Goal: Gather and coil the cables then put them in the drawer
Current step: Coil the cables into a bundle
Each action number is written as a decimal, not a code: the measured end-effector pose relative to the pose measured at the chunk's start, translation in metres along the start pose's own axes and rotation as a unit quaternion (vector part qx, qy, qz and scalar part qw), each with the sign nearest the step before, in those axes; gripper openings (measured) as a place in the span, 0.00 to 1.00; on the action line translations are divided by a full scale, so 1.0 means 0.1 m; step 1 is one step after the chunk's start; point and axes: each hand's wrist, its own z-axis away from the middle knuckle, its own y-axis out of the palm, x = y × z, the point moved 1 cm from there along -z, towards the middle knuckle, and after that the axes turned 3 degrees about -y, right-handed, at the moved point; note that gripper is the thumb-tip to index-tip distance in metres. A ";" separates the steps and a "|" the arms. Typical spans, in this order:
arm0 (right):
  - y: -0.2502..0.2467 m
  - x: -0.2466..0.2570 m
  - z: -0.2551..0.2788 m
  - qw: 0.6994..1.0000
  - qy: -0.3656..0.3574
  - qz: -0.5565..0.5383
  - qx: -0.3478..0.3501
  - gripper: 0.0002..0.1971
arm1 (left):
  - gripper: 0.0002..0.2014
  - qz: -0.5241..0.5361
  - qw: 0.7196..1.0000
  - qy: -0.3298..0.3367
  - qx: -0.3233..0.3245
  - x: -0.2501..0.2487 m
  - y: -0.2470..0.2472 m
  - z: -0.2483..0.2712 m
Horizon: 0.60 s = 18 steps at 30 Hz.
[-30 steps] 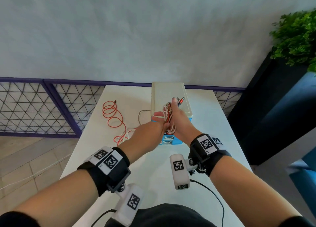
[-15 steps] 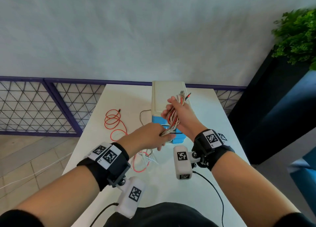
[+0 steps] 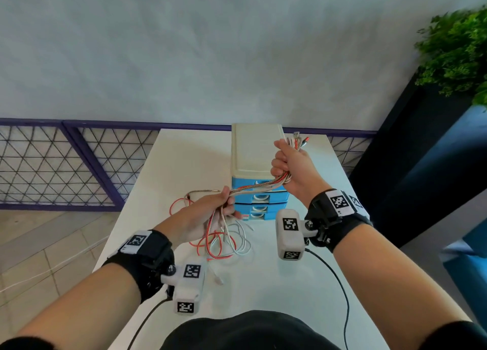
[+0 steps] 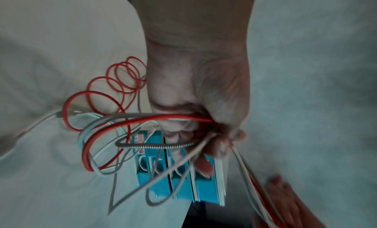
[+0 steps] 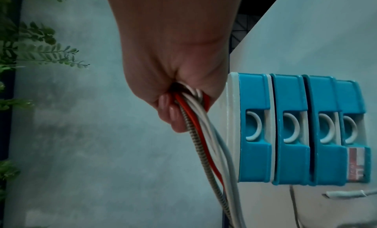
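A bundle of red, white, grey and braided cables [image 3: 259,185] stretches between my two hands above the white table [image 3: 184,160]. My right hand [image 3: 291,166] grips the bundle in a fist in front of the drawer unit [image 3: 257,149], plug ends [image 3: 299,140] sticking out above it. My left hand [image 3: 210,212] holds the same cables [image 4: 155,118] lower and to the left; loose loops [image 3: 226,241] hang from it onto the table. In the right wrist view the cables [image 5: 195,118] leave my fist beside the blue drawers [image 5: 289,128], all closed.
The cream-topped drawer unit stands at the table's far middle. A purple mesh fence [image 3: 66,165] runs behind and left of the table. A dark planter with a green plant [image 3: 453,44] stands at the right. Wrist-camera leads [image 3: 334,278] trail over the near table.
My right hand has risen and moved right with the bundle. My left hand has slid down the cables toward me, drawing the red and white loops nearer across the table.
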 end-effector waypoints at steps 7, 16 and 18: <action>0.03 -0.03 0.11 0.957 0.071 0.243 0.142 0.12 | 0.16 -0.235 0.958 0.108 -0.123 -0.27 0.19 -0.08; 0.08 -0.16 0.31 0.914 0.190 0.242 0.263 0.15 | 0.13 -0.448 0.849 0.226 -0.166 -0.45 0.26 -0.18; 0.10 -0.18 0.34 0.915 0.188 0.232 0.272 0.09 | 0.12 -0.464 0.837 0.233 -0.173 -0.46 0.26 -0.18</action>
